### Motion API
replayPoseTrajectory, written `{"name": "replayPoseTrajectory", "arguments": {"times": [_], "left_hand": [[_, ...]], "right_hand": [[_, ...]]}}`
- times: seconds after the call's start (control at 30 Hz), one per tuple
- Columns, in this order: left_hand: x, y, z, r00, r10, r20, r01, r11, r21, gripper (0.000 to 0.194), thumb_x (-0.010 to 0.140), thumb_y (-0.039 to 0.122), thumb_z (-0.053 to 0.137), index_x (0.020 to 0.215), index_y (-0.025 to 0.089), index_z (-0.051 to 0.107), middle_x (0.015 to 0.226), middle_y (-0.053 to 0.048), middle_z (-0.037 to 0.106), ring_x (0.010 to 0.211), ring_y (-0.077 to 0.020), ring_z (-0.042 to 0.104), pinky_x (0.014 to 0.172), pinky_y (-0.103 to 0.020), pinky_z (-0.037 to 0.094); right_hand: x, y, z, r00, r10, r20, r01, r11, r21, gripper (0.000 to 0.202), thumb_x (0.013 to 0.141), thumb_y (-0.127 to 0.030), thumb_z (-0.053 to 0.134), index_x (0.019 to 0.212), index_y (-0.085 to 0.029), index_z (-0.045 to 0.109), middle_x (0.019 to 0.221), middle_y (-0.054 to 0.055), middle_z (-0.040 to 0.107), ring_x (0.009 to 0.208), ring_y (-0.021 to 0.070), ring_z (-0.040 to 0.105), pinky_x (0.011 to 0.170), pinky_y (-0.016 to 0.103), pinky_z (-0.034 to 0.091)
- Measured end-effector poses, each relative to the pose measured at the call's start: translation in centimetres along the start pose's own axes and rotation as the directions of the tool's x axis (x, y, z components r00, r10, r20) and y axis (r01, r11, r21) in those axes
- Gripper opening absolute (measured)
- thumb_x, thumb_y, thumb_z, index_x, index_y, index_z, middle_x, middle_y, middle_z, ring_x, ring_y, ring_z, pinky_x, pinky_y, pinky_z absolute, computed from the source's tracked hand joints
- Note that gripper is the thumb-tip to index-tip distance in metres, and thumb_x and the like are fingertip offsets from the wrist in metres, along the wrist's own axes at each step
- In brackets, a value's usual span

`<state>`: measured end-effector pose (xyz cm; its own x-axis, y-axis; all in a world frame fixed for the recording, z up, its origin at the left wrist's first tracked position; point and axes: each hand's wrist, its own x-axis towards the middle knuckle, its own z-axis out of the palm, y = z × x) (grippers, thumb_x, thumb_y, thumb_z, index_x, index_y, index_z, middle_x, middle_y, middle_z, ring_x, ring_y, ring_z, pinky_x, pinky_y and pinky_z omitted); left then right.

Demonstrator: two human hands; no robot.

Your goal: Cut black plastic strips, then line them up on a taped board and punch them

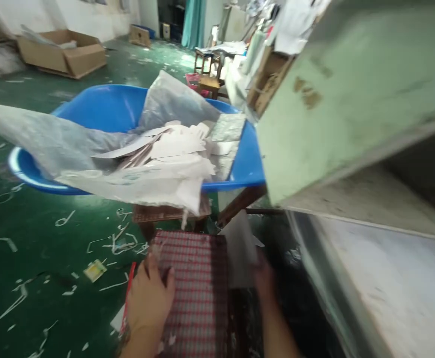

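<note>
My left hand (150,293) rests on the left edge of a stool top covered in red checked cloth (195,293), its fingers apart and holding nothing. To the right of the stool, my right hand (264,276) is blurred and closed on a white sheet (240,251) that hangs beside the cloth's edge. Beyond the stool sits a wide blue basin (101,107), lined with cloudy plastic sheeting (176,99). Inside it lies a loose pile of white paper pieces (176,144).
A pale green panel (352,94) leans in from the upper right, above a white surface (400,278). Paper scraps litter the green floor (53,263). An open cardboard box (62,52) stands at the back left, and small wooden stools (210,83) stand farther back.
</note>
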<state>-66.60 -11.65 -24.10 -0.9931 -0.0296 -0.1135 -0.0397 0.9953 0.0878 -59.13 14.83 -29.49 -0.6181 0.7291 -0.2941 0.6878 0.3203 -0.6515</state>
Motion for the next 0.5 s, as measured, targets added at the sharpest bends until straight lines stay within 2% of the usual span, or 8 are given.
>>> {"name": "replayPoseTrajectory", "arguments": {"times": [0.07,0.17,0.2,0.3,0.4,0.5], "left_hand": [[0.0,0.4,-0.5,1.000,-0.010,-0.010,0.009,0.998,-0.056,0.059,0.087,0.041,0.031,0.133,0.004,0.031,0.121,-0.024,0.045,0.104,-0.0360,0.049,0.084,-0.046,0.041],[0.0,1.0,-1.9,1.000,-0.021,0.001,0.021,0.990,-0.143,0.064,0.085,0.045,0.033,0.134,0.004,0.029,0.122,-0.026,0.045,0.108,-0.0400,0.047,0.086,-0.051,0.039],[-0.1,1.1,-2.6,1.000,-0.010,-0.003,0.009,0.987,-0.163,0.066,0.084,0.046,0.034,0.134,0.003,0.028,0.125,-0.027,0.042,0.113,-0.0409,0.043,0.089,-0.052,0.036],[-1.2,1.4,-4.4,0.999,0.043,0.002,-0.041,0.969,-0.242,0.069,0.082,0.049,0.038,0.135,0.005,0.029,0.141,-0.024,0.022,0.131,-0.0382,0.020,0.104,-0.050,0.020],[-5.1,0.6,-5.5,0.997,0.044,0.060,-0.021,0.940,-0.340,0.067,0.079,0.051,0.040,0.129,0.006,0.040,0.143,-0.024,0.019,0.133,-0.0398,0.014,0.105,-0.051,0.017],[-12.7,-1.3,-5.1,0.997,0.015,0.072,0.019,0.897,-0.441,0.067,0.078,0.048,0.039,0.125,0.001,0.044,0.138,-0.027,0.028,0.131,-0.0400,0.021,0.104,-0.050,0.023]], "right_hand": [[-4.5,1.5,-2.0,0.996,0.086,-0.038,-0.085,0.996,0.008,0.044,0.079,-0.006,0.048,0.123,-0.006,0.050,0.115,0.014,0.061,0.103,0.0245,0.059,0.087,0.034,0.047],[-12.5,3.0,-5.0,0.987,0.152,-0.055,-0.151,0.988,0.039,0.052,0.070,-0.002,0.044,0.120,-0.006,0.054,0.113,0.013,0.063,0.101,0.0236,0.062,0.084,0.028,0.048],[-15.2,3.2,-6.2,0.985,0.162,-0.058,-0.159,0.986,0.048,0.053,0.068,-0.003,0.044,0.119,-0.008,0.056,0.113,0.011,0.064,0.101,0.0230,0.062,0.084,0.027,0.048],[-22.8,3.2,-10.8,0.985,0.160,-0.067,-0.155,0.985,0.075,0.055,0.063,-0.004,0.045,0.116,-0.011,0.060,0.113,0.008,0.064,0.104,0.0225,0.060,0.087,0.027,0.047],[-29.7,2.8,-15.8,0.995,0.092,-0.044,-0.090,0.995,0.046,0.056,0.061,-0.003,0.047,0.114,-0.011,0.062,0.114,0.009,0.063,0.108,0.0246,0.057,0.093,0.031,0.044],[-36.0,2.3,-20.2,1.000,-0.007,0.008,0.007,0.998,-0.065,0.058,0.061,-0.004,0.048,0.117,-0.013,0.060,0.115,0.009,0.063,0.109,0.0276,0.056,0.096,0.038,0.042]]}}
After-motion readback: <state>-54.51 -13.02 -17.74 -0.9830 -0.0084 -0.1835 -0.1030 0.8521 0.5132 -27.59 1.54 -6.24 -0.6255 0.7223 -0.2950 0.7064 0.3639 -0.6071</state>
